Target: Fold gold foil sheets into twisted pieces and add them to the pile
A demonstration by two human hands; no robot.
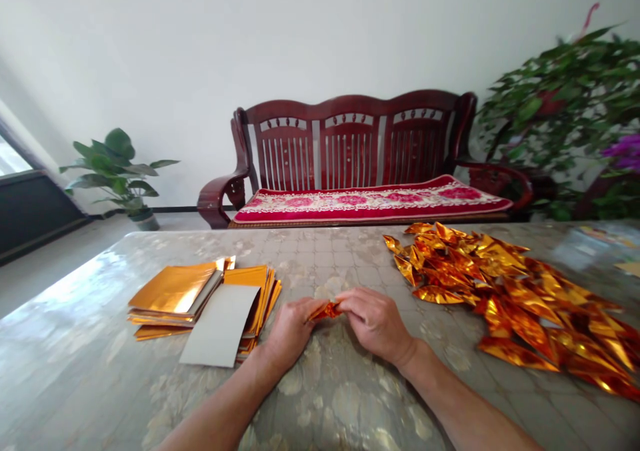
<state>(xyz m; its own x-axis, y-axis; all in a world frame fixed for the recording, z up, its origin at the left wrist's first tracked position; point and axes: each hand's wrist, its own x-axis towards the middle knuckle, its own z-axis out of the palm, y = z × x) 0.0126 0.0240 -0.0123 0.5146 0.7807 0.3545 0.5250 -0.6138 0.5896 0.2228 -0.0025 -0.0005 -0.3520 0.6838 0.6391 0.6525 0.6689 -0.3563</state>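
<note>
My left hand (290, 331) and my right hand (373, 321) meet at the middle of the table, both pinching one small piece of folded gold foil paper (325, 311) held just above the tabletop. To the left of my hands lies a stack of flat gold foil sheets (175, 291), with one sheet turned white side up (223, 324) on top of it. To the right spreads a pile of folded gold foil pieces (505, 291).
The table (325, 397) has a glossy patterned cover. Behind it stands a dark wooden bench (350, 151) with a red cushion. A potted plant (117, 171) is on the floor at far left, and leafy plants (575, 104) at right.
</note>
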